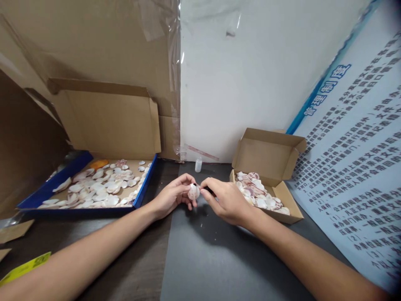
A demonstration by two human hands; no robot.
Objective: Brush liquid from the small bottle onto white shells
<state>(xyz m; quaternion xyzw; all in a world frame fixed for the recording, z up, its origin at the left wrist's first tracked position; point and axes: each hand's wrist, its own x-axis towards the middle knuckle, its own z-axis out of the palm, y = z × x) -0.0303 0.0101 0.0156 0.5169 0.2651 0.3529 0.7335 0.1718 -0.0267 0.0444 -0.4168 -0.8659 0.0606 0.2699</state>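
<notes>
My left hand (177,193) is closed on a small whitish seashell (194,192), held up just above the dark grey mat. Close against the shell's right side is my right hand (224,198), thumb and forefinger pinched together. Something thin and dark shows at those fingertips, too small to make out. A little behind the hands stands a small white bottle (198,164). Tiny pale bits lie on the mat (200,259) below the hands.
At left, an open blue-edged cardboard box (106,113) contains many shells (103,188). A smaller open cardboard box (291,205) with more shells (260,194) is by my right hand. A printed poster (351,167) leans at right; a yellow label (26,267) lies front left.
</notes>
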